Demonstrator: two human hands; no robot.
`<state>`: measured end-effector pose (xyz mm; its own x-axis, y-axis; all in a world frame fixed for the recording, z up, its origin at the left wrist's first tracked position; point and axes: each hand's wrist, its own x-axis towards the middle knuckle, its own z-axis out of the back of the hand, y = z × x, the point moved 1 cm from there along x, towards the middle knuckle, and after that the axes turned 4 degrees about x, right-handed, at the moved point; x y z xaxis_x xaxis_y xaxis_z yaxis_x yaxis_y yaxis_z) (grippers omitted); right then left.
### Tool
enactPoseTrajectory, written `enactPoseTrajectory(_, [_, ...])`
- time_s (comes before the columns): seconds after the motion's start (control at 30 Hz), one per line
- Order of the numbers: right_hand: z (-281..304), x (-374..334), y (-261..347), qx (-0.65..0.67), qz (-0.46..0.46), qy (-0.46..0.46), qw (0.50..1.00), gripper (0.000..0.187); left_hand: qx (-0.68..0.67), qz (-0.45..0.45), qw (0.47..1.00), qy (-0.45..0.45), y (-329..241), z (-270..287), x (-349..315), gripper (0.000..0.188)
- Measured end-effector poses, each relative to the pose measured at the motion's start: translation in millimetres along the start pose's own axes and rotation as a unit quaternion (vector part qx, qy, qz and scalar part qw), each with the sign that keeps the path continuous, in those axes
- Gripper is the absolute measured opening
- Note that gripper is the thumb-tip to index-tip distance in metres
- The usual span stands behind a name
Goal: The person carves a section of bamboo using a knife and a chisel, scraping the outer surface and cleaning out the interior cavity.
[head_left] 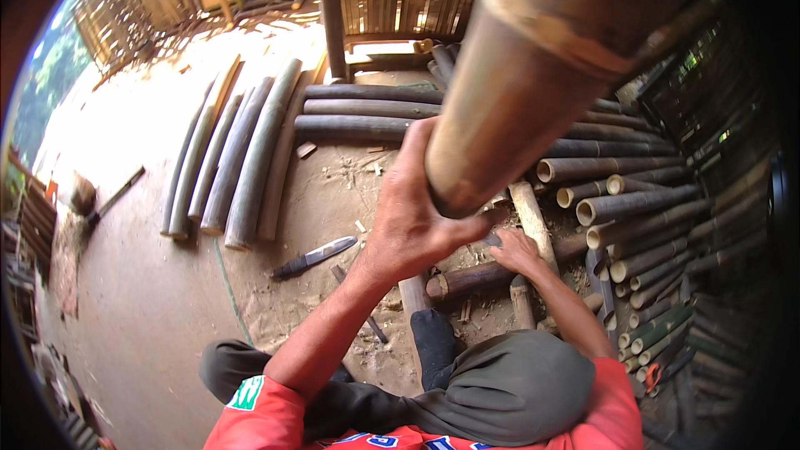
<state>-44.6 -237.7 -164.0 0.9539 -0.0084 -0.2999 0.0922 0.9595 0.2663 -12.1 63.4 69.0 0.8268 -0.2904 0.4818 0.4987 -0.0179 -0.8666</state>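
A thick brown bamboo pole (508,87) rises steeply before me, its upper part filling the top of the view. Around its lower end, thumb and fingers spread along its sides, my left hand (408,208) grips it. Lower and to the right, my right hand (518,252) is closed beside a short log on the ground. A small dark piece shows at its fingers; what it belongs to is hidden behind the pole and left hand. A knife (317,256) with a dark handle lies on the ground left of my left forearm.
Several bamboo poles (237,158) lie side by side at left. More lie crosswise (367,107) behind, and a large stack (633,208) fills the right. A short log (471,277) lies before my knees. An orange-handled tool (652,377) sits low right.
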Motion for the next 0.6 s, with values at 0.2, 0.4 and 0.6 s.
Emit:
enactPoseTrajectory(0.2, [-65, 89, 1, 0.051, 0.081, 0.001, 0.995, 0.053, -0.016, 0.019, 0.996, 0.082, 47, 24, -11, 0.126])
enactPoseTrajectory(0.4, [46, 70, 86, 0.461, 0.172, -0.135, 0.860, 0.076, 0.042, 0.050, 0.979, 0.191, 102, 35, -32, 0.119])
enactPoseTrajectory(0.6, [188, -65, 218, 0.608, 0.285, -0.346, 0.656, 0.104, -0.093, -0.006, 0.986, 0.140, 121, -9, -21, 0.092])
